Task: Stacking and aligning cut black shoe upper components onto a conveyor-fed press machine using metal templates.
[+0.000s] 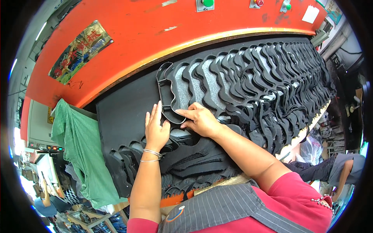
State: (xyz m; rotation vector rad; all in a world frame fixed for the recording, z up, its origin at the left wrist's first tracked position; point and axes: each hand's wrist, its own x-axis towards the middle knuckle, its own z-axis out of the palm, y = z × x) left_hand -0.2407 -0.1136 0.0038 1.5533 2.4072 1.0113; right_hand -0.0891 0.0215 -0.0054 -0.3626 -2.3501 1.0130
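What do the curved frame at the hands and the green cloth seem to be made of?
Curved frame: probably metal, dark and smooth, since its thin walls catch light.
Green cloth: matte, perhaps woven fabric or plastic; it hangs in loose wrinkles.

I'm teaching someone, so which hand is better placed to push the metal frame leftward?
Probably the right hand: it meets the metal frame at lower right, pointing left; the left hand is on its left side.

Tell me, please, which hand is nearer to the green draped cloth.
Left. The left hand is right of the green draped cloth, not touching it; the right hand is farther right, at the lower end of the black wavy-edged frame.
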